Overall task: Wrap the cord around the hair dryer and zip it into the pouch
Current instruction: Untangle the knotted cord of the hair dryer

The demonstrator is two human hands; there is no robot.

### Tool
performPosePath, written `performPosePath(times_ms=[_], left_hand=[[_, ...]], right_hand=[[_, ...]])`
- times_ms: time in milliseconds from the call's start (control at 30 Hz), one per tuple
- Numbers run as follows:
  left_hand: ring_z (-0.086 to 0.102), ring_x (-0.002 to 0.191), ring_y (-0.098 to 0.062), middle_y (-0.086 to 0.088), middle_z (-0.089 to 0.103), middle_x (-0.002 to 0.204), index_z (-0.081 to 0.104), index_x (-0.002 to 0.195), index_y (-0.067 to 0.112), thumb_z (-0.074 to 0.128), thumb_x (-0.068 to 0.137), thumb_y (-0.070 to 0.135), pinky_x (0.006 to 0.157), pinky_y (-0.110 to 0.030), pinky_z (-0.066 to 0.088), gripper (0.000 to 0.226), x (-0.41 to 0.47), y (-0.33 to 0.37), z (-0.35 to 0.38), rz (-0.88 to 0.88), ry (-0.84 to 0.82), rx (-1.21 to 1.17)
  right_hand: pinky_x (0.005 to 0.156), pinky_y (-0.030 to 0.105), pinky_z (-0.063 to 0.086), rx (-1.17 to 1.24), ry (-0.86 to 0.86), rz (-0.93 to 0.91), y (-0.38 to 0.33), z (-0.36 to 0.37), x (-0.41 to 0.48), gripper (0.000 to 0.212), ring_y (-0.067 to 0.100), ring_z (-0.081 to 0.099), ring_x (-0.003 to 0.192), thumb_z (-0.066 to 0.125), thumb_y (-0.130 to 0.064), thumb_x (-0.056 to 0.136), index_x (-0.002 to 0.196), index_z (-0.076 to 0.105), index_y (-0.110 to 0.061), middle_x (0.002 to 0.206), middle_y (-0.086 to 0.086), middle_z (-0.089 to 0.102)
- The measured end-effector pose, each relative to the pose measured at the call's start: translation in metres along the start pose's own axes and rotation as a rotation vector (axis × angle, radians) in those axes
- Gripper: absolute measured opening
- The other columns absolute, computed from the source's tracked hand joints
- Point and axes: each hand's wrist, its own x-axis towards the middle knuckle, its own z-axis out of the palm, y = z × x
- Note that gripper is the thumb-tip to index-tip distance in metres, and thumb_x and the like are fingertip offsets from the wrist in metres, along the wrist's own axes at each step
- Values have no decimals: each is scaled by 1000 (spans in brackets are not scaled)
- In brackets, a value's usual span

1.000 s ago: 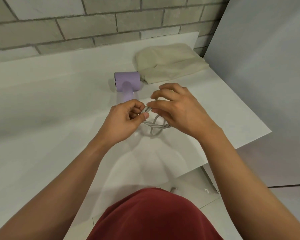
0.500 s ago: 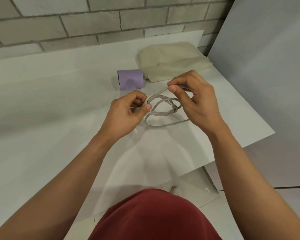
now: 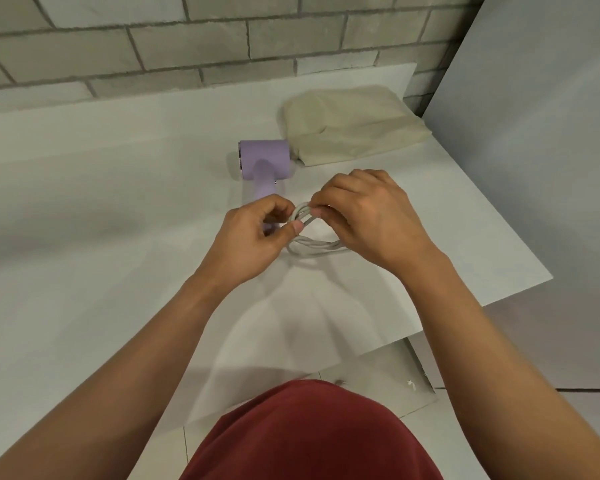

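Observation:
A lilac hair dryer (image 3: pixel 264 162) lies on the white table (image 3: pixel 118 209), its handle pointing toward me and partly hidden behind my left hand. Its grey cord (image 3: pixel 314 244) is gathered into several loops just in front of the handle. My left hand (image 3: pixel 253 239) pinches the left end of the loops between thumb and curled fingers. My right hand (image 3: pixel 368 216) pinches the same bundle from the right, close against the left hand. A beige fabric pouch (image 3: pixel 354 126) lies flat behind the dryer, touching its barrel.
A grey brick wall (image 3: pixel 222 36) runs along the table's back. A pale panel (image 3: pixel 541 140) stands at the right beside the table's edge. The table's right corner (image 3: pixel 548 278) overhangs a tiled floor. My red garment (image 3: pixel 309 434) fills the bottom.
My right hand has dropped back down and leftward to meet the left hand, bringing another turn of cord onto the bundle. The loops are tighter than half a second ago.

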Motion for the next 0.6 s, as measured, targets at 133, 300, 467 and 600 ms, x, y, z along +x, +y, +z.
performPosePath(times_ms=[133, 300, 467, 600], left_hand=[[70, 87, -11, 9, 71, 89, 71, 97, 23, 78, 91, 29, 72, -34, 60, 11, -3, 1, 4, -19, 37, -5], [73, 85, -11, 11, 72, 85, 71, 94, 23, 79, 90, 26, 76, -40, 63, 9, -2, 11, 10, -60, 60, -69], [74, 81, -20, 2, 72, 88, 71, 90, 20, 80, 89, 22, 77, -46, 64, 9, -2, 23, 14, -129, 93, -175], [71, 72, -33, 1, 72, 83, 71, 94, 16, 75, 94, 19, 80, -52, 61, 4, -1, 28, 14, -160, 48, -240]], right_hand=[[83, 45, 54, 328, -56, 184, 11, -9, -2, 15, 14, 68, 95, 62, -34, 97, 100, 74, -25, 97, -12, 73], [81, 41, 54, 524, -46, 259, 22, -16, -4, 7, 6, 65, 90, 69, -29, 96, 97, 75, -25, 95, -16, 71], [78, 35, 52, 583, 13, 231, 35, -26, -5, 6, 12, 63, 85, 71, -21, 97, 96, 76, -18, 92, -11, 71], [79, 32, 53, 650, 67, 259, 46, -32, -14, 7, 9, 65, 90, 70, -19, 100, 98, 76, -16, 94, -15, 70]])
